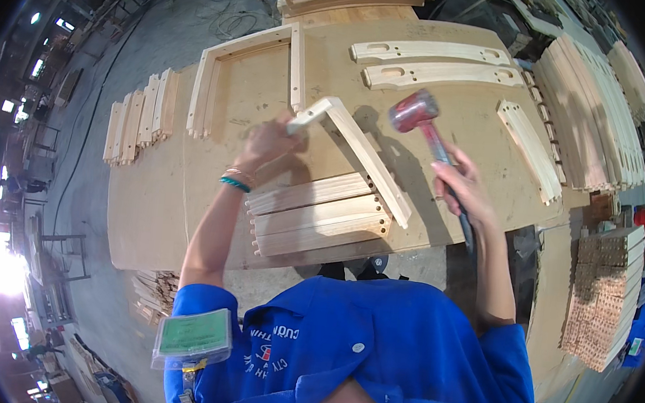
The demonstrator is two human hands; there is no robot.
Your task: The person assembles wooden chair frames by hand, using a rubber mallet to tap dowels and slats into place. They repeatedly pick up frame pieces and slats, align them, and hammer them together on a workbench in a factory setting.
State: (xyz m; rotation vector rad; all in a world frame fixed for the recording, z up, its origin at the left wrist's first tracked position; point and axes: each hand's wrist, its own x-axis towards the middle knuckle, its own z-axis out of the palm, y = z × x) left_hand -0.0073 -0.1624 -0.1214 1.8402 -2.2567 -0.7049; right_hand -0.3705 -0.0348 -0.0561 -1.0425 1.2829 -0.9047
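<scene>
My left hand, slightly blurred, is closed around the near end of a short pale wooden rail. That rail meets a longer wooden rail at a corner, forming an angled piece held above the table. In my right hand is a mallet with a dark red head and a dark handle. Its head is raised to the right of the corner, apart from the wood. Below the angled piece lie several flat wooden slats, side by side, with dark holes at their right ends.
A three-sided wooden frame lies at the table's far left. Two slotted curved boards are at the back, and a single rail lies to the right. Short pieces line the left edge. Stacked wood stands at right.
</scene>
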